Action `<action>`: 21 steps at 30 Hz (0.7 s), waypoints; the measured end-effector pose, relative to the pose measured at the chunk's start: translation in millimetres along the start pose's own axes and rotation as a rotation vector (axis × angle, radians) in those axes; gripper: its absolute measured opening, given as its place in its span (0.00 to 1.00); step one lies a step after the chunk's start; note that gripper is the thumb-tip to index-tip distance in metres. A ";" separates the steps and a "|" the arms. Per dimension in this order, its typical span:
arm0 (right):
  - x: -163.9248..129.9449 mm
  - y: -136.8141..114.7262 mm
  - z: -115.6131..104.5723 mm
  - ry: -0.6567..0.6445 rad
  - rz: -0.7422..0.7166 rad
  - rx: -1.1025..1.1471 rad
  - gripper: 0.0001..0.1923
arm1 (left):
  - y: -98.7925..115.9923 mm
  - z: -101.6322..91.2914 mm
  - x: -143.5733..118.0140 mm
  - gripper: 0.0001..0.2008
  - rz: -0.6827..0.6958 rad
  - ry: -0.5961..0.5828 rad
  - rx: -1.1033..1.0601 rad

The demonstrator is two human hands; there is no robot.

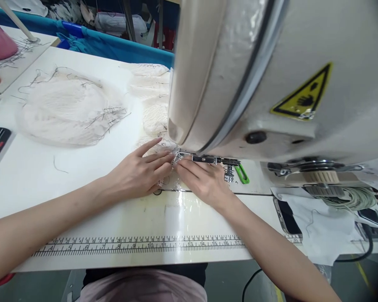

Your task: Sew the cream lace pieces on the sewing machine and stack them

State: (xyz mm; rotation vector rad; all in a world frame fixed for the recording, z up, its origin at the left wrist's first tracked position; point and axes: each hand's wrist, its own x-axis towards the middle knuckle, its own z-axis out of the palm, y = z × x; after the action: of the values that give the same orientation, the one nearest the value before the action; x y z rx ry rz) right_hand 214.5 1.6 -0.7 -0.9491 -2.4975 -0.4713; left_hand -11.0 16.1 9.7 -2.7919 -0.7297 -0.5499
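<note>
Two hands meet at the edge of a strip of white lace (157, 113) under a sewing machine (271, 79). Directly above the fingertips the machine's big pale head blocks the view, and its yellow warning sticker (304, 98) sits up and to the right of them. Just right of the right hand stands a metal screw (229, 174) beside a green clip (242, 174). Up and left of the left hand lies a heap of white netting (66, 111) with loose dark threads. Below both wrists a printed ruler (138, 245) runs along the table (34, 176) edge. Farther right of the right forearm lies a phone (286, 218) on a white cloth (321, 230).

The needle and the spot where the lace passes under it are hidden by the machine head, and the lace beneath the fingers is hard to make out.

The left hand (138, 172) lies flat, palm down, fingers stretched and pressing the lace onto the table. The right hand (201, 180) is also palm down, its fingertips pressing the lace edge just left of the metal foot; neither hand closes around anything.
</note>
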 end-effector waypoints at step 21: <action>8.4 -7.3 -12.5 0.105 -0.208 0.315 0.07 | -2.2 0.8 -4.5 0.22 0.076 -0.016 -0.070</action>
State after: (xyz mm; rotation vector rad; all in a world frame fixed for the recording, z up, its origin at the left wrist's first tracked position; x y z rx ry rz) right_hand 207.2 -4.7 13.0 -0.5332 -2.4875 -0.1754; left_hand -15.5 16.2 7.4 -2.8786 -0.6156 -0.5495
